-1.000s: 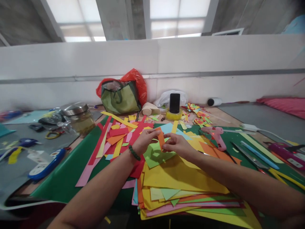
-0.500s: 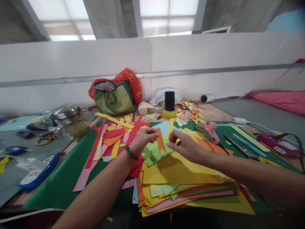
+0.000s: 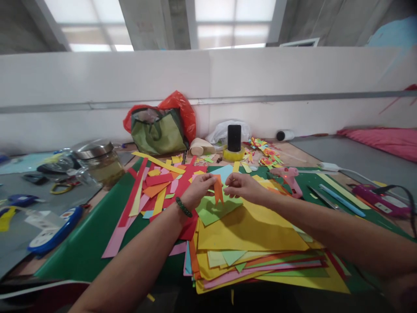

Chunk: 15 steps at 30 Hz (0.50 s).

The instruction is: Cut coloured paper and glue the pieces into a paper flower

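Note:
My left hand (image 3: 202,188), with a dark beaded bracelet at the wrist, pinches the top of a small orange paper strip (image 3: 218,191). The strip hangs upright, its lower end cut into points. Close to its right edge is my right hand (image 3: 243,187), fingers curled and thumb slightly apart; I cannot tell whether the fingertips touch the strip. Beneath both hands lies a light green paper piece (image 3: 216,212) on a stack of coloured paper sheets (image 3: 250,230), mostly yellow on top.
Paper scraps (image 3: 159,179) spread over the green mat (image 3: 78,234) on the left. To the right are a pink glue gun (image 3: 291,179), scissors (image 3: 322,198) and a blue pen (image 3: 342,200). Behind stand a phone (image 3: 234,138), paper flowers (image 3: 269,154), a green bag (image 3: 158,132) and a glass jar (image 3: 100,163).
My right hand has moved left, closer to the orange strip. The strip has turned a little in my left hand and now hangs straighter.

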Each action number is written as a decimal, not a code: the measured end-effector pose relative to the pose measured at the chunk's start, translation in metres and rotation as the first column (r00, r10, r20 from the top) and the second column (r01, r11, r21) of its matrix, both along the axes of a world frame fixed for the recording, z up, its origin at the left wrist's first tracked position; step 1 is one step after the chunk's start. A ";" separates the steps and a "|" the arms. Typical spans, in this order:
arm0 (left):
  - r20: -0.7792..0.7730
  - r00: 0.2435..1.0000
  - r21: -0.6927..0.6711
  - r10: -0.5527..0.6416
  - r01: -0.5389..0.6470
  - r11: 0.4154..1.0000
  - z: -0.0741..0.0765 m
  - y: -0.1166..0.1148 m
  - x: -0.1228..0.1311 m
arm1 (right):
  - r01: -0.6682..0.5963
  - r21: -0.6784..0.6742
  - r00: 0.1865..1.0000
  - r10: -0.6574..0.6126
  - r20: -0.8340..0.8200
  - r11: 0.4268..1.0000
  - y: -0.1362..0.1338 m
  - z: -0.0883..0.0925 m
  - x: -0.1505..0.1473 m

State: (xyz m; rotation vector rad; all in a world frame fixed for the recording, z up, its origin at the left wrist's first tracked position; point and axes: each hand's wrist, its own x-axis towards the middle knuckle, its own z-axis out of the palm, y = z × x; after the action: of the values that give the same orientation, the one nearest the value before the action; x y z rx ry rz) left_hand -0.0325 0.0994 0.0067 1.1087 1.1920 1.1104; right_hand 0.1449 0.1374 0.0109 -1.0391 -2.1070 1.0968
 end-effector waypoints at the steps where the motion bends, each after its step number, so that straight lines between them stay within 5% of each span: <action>1: 0.008 1.000 -0.012 0.000 0.001 1.000 0.000 0.000 0.000 | 0.033 0.045 0.999 -0.033 0.020 0.998 0.009 0.007 0.005; 4: 0.032 0.999 -0.045 -0.009 0.011 0.999 0.001 0.001 0.001 | 0.206 0.265 0.951 -0.256 0.172 0.942 0.042 0.028 0.024; 6: 0.041 0.999 -0.059 -0.009 0.012 0.998 0.001 0.001 0.002 | 0.222 0.410 0.799 -0.406 0.443 0.884 0.064 0.035 0.034; 15: 0.028 0.999 -0.069 -0.045 0.047 0.996 -0.003 0.002 -0.002 | 0.272 0.311 0.495 -0.409 0.767 0.911 0.112 0.005 0.031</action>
State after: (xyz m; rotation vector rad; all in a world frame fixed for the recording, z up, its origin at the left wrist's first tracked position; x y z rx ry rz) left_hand -0.0343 0.1017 0.0041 1.0594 1.1704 1.0377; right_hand 0.1757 0.2494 0.0160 -2.0823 -2.3949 0.1935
